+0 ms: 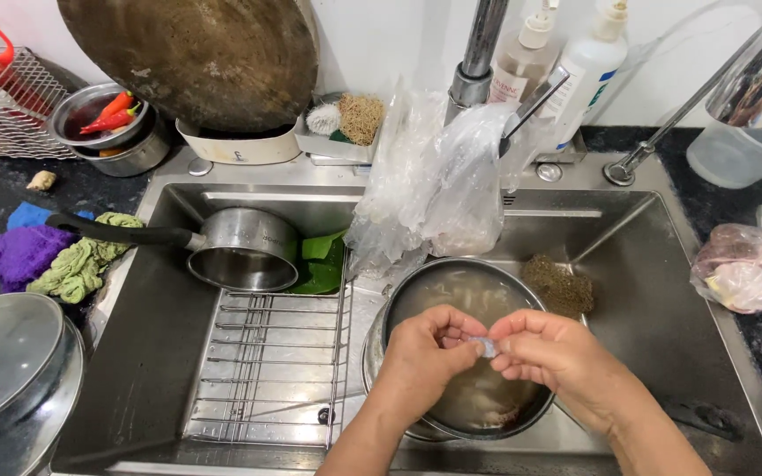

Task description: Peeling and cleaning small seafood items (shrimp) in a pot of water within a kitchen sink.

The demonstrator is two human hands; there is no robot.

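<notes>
My left hand [428, 353] and my right hand [550, 354] meet over a steel bowl [416, 295] of cloudy water that stands in the sink [654, 264]. Between the fingertips of both hands sits a small pale, translucent piece [486, 346]; what it is cannot be told. More pale pieces lie under the water near the bowl's front edge.
A steel saucepan [244, 249] with a black handle lies on a green leaf at the sink's back left, above a wire rack [271, 370]. Clear plastic bags [438, 181] hang from the tap. A scouring pad [559, 284], soap bottles, a chilli bowl [99, 115], cloths and a pot lid [6, 361] surround the sink.
</notes>
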